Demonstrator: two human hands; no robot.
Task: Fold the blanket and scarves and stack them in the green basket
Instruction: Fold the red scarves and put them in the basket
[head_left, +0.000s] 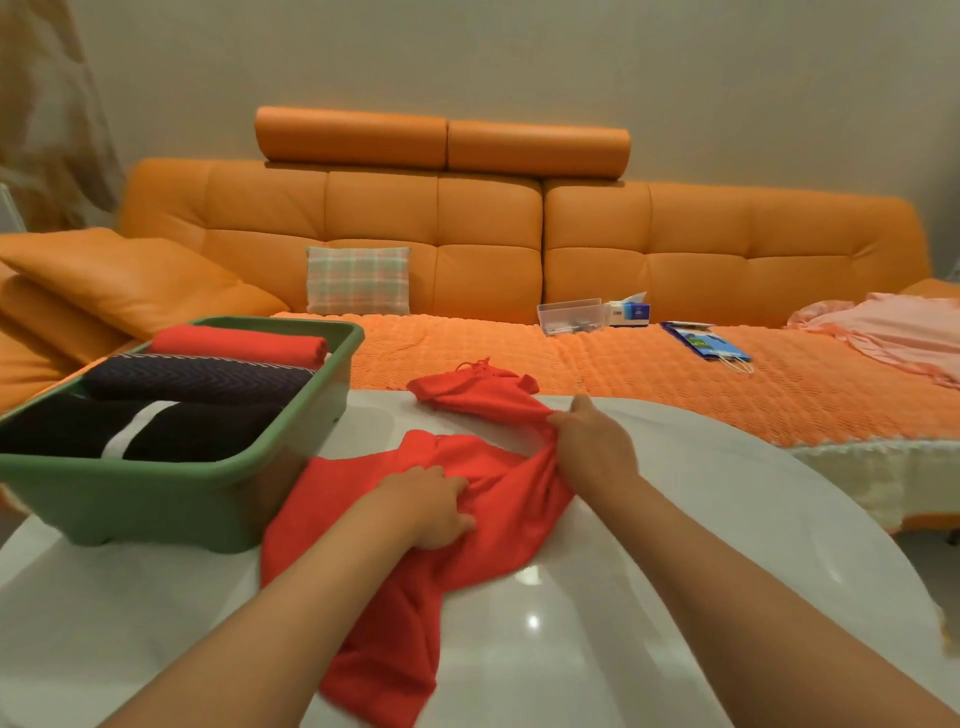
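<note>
L hand (431, 506) grips red scarf (498, 530) bunched on white table (623, 597); R hand (592, 447) pinches a fold, fingertips buried in cloth. Green basket (156, 499) cut off at left.

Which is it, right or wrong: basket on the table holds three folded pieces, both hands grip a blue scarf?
Wrong on colour: the head view shows the scarf is red, not blue. The rest stands: the left hand and right hand both grip it, and the basket on the table holds three folded pieces.
</note>
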